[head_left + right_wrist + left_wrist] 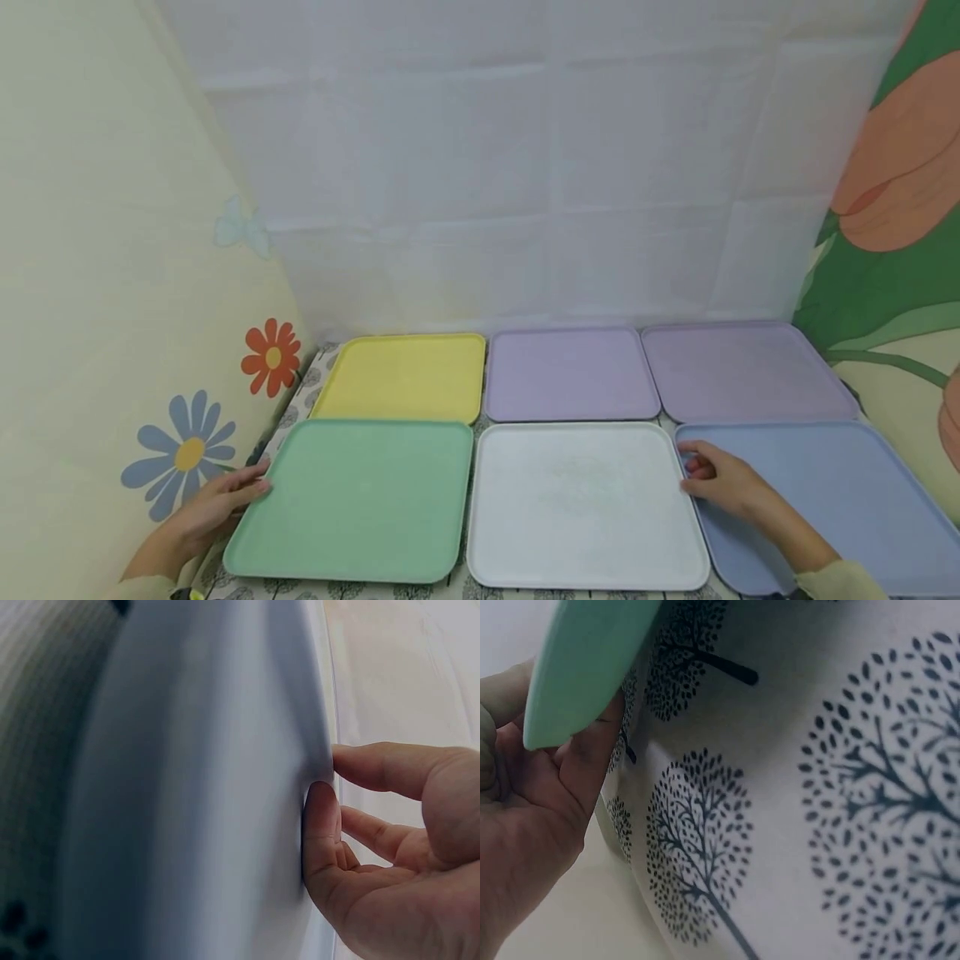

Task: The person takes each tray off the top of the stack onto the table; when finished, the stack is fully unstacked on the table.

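A green tray [360, 500] lies at the front left, and a white tray [577, 508] lies beside it. My left hand [221, 504] holds the green tray's left edge; in the left wrist view its fingers reach beneath the green rim [577, 675]. Over the left side of the blue tray [825, 508], my right hand [723, 479] pinches the white tray's right rim. The right wrist view shows thumb and index finger meeting at a pale tray edge [319, 742], with the other fingers curled behind.
Behind stand a yellow tray [408, 379] and two purple trays, one in the middle [572, 375] and one at right [750, 371]. A tree-print cloth [780, 787] covers the table. A white sheet [480, 167] hangs at the back, with flowered panels at both sides.
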Demonstrator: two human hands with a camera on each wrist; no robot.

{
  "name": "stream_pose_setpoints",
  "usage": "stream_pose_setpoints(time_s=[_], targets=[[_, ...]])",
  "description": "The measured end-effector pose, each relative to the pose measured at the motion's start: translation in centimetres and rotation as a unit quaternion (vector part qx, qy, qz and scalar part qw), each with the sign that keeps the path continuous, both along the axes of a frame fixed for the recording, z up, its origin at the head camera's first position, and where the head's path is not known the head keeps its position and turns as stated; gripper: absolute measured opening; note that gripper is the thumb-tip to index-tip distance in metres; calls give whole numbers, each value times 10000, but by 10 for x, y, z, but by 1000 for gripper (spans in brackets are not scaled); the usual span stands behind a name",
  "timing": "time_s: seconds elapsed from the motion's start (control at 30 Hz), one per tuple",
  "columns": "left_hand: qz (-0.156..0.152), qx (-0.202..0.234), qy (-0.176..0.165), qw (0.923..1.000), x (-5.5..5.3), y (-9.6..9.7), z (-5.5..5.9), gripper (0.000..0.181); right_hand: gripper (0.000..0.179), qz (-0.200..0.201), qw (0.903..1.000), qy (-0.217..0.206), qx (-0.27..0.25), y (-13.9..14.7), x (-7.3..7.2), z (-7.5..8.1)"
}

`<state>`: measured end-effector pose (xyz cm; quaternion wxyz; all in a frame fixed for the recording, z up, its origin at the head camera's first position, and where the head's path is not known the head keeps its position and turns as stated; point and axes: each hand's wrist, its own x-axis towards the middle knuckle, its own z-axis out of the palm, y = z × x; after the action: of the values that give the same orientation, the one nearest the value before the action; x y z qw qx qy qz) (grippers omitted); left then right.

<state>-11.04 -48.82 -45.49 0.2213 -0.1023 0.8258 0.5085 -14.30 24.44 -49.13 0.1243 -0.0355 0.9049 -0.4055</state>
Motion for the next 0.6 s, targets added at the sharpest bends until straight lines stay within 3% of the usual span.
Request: stream_pose_setpoints(time_s=[0.3, 0.6], targets=[[72, -215, -5, 9997, 1, 1, -7, 72, 58, 63, 10000, 70, 21, -1, -2, 1], [-37, -304, 4, 9995, -1, 3, -5, 73, 58, 37, 9999, 154, 21, 0, 0, -1]])
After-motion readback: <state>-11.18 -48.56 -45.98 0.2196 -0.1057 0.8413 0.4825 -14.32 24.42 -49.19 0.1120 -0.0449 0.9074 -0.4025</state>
